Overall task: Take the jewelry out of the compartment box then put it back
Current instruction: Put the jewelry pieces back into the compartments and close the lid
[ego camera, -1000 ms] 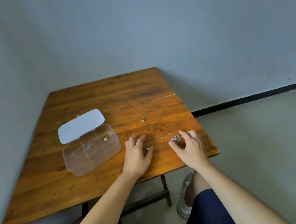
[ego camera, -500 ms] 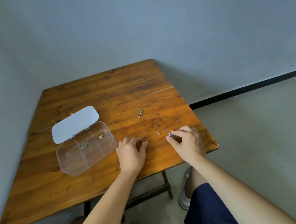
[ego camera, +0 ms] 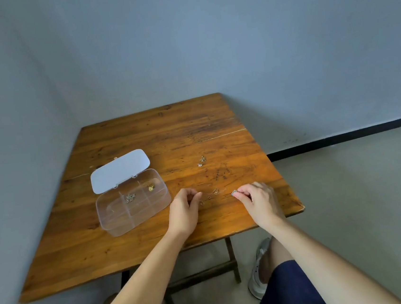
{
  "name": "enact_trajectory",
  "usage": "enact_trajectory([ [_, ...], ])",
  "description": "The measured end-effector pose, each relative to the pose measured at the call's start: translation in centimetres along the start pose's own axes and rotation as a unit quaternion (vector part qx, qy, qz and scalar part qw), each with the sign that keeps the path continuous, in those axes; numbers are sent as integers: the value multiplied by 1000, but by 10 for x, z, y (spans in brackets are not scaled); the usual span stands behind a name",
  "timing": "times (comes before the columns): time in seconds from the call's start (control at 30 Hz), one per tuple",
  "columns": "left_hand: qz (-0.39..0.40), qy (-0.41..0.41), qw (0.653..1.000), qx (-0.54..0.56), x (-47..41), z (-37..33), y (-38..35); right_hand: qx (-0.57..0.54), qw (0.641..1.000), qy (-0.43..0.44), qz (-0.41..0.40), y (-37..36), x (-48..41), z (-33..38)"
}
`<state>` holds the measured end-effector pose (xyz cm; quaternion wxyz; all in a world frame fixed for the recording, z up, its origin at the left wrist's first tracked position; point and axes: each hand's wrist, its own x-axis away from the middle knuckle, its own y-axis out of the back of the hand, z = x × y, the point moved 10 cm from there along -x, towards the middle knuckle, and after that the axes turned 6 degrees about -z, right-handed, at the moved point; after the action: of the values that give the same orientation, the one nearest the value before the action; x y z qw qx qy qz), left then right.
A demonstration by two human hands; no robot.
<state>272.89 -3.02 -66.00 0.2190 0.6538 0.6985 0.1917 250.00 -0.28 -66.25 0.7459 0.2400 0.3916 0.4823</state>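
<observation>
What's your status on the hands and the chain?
Left hand and right hand pinch thin silver chain ends. Clear plastic compartment box open, beside left hand. Nothing blocking.

Bare room corner, likely home: my worn wooden folding table (ego camera: 168, 135) against plain grey-blue walls (ego camera: 183, 42) at 12 o'clock, black skirting (ego camera: 341, 138) at 2 o'clock, concrete floor (ego camera: 360, 197).

Small silver piece (ego camera: 234, 192) pinched in the right hand (ego camera: 261, 201), mostly covered by fingertips; its form too small to tell. Fine chain (ego camera: 217, 191) on the worktop (ego camera: 155, 250) barely resolved. Contents of the compartment box (ego camera: 133, 203) indistinct. Both forearms cut off at the lower edge.
</observation>
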Motion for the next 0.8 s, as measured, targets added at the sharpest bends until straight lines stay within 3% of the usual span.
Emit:
enact_trajectory([
  [0.17, -35, 17, 992, 122, 2, -5, 45, -50, 999, -2, 21, 1, -9, 23],
  [0.43, -126, -16, 972, 200, -9, -34, 146, -122, 992, 22, 33, -5, -52, 110],
  [0.63, -190, -39, 966, 173, -22, -43, 211, -160, 985, 49, 34, -19, -70, 166],
  [0.8, -203, -36, 964, 170, -27, -32, 223, -156, 985, 64, 45, -38, -75, 195],
])
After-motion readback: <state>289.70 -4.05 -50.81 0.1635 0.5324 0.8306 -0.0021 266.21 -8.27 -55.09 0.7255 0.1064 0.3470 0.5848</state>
